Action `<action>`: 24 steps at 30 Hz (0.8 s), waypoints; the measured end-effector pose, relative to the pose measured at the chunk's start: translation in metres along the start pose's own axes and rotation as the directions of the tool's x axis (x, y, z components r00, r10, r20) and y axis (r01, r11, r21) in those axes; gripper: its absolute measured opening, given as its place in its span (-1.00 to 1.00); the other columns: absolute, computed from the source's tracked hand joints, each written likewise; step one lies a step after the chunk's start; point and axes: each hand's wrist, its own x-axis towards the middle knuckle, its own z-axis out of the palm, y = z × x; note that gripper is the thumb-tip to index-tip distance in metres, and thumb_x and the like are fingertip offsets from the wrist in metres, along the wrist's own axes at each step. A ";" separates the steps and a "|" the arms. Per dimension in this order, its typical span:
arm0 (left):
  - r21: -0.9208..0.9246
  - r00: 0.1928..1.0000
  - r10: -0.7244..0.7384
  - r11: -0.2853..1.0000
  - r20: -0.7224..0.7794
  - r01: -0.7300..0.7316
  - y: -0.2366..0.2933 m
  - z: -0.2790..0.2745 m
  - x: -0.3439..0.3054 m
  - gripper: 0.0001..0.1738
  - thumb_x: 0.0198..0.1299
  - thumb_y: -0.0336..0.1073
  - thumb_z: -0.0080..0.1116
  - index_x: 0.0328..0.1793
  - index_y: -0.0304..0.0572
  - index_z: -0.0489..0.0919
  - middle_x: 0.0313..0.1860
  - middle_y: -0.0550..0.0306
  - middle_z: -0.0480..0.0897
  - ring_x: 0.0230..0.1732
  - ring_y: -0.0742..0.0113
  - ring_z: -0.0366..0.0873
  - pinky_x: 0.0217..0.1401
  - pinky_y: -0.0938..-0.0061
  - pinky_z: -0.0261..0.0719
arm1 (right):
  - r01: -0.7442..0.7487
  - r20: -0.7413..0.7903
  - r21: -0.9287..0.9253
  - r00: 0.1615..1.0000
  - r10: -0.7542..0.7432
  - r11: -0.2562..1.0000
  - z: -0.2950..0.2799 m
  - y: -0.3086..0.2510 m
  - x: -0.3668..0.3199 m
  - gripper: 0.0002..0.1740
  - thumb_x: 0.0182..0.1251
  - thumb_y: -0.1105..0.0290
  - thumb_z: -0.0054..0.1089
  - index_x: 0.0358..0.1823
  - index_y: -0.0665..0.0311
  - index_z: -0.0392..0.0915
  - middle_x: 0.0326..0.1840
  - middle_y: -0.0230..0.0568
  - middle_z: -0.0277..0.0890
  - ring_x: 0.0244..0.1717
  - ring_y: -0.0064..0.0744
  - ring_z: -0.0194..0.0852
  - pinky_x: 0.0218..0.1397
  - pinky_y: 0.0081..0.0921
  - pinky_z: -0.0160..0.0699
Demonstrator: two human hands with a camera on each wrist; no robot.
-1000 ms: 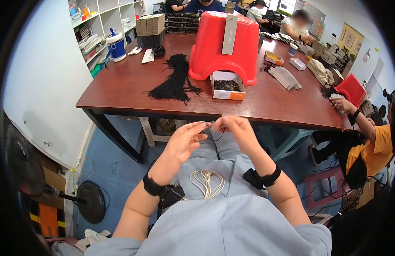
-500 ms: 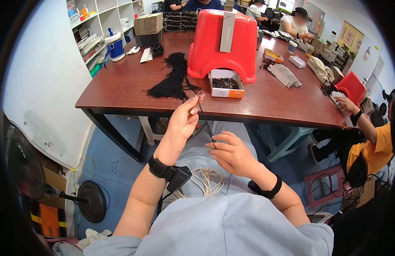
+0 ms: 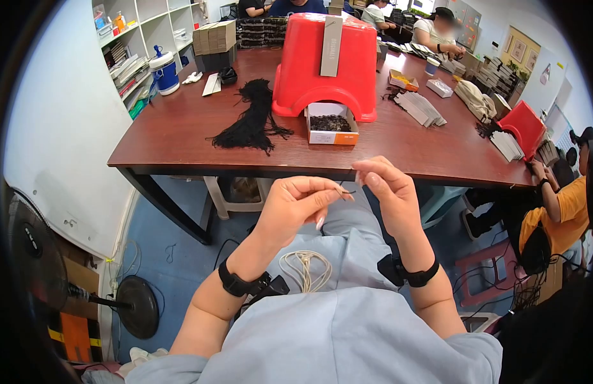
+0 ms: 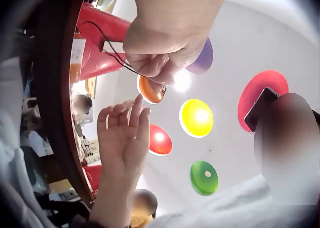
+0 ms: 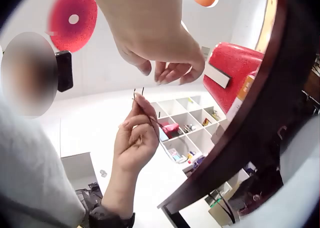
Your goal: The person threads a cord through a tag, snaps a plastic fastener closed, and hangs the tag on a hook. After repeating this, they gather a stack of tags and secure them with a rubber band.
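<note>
In the head view my left hand (image 3: pixel 296 203) pinches a thin black cord (image 3: pixel 352 192) between thumb and fingertips, above the lap. The right wrist view shows two short cord ends (image 5: pixel 143 91) standing up past the left fingertips, and a longer strand trailing below. From the left hand, a loop of that cord (image 4: pixel 119 58) hangs out in the left wrist view. My right hand (image 3: pixel 391 192) is raised just right of the left one, apart from it. Its fingers (image 4: pixel 134 113) are loosely bent, with no cord visible between them.
On the table (image 3: pixel 181 134) ahead lie a bundle of black cords (image 3: pixel 251 118), an upturned red stool (image 3: pixel 325 64) and an open box of small dark pieces (image 3: pixel 333 136). A coiled pale cable (image 3: pixel 306 270) rests on the lap. A person in yellow (image 3: pixel 562 214) sits at right.
First both hands were together at the cord; then the left rose toward the table while the right dropped lower along it. Now the left is lower again and the right is raised, off the cord.
</note>
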 end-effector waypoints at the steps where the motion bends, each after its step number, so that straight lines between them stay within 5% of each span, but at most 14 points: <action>1: 0.000 1.000 0.000 1.000 0.005 0.000 -0.001 0.002 -0.001 -0.85 0.10 -0.46 0.02 -0.26 -0.41 0.55 -0.33 -0.05 0.59 -0.69 0.60 0.30 -0.67 0.77 0.23 | 0.002 -0.004 -0.002 1.000 -0.002 1.000 0.004 -0.004 0.001 -0.79 0.18 0.49 0.04 -0.16 0.37 0.50 -0.26 -0.34 0.36 -0.18 -0.61 0.31 -0.09 -0.67 0.26; 13: -0.102 0.990 0.113 0.987 -0.081 -0.121 -0.003 0.006 -0.004 -0.88 0.08 -0.49 0.08 -0.24 -0.33 0.56 -0.03 0.14 0.43 -0.49 0.58 0.38 -0.53 0.78 0.30 | -0.047 -0.143 0.045 0.988 0.053 0.998 0.009 -0.001 -0.009 -0.83 0.03 0.56 0.20 -0.29 0.35 0.59 -0.43 -0.37 0.41 -0.41 -0.68 0.27 -0.37 -0.77 0.20; 24: -0.032 0.988 0.137 0.990 -0.078 -0.140 -0.011 0.010 -0.002 -0.90 0.07 -0.48 0.10 -0.27 -0.29 0.57 -0.09 0.15 0.42 -0.37 0.59 0.38 -0.39 0.74 0.34 | -0.048 -0.104 0.099 0.993 0.058 0.994 0.018 -0.006 -0.007 -0.87 0.06 0.53 0.18 -0.32 0.35 0.58 -0.43 -0.38 0.40 -0.38 -0.68 0.30 -0.34 -0.75 0.25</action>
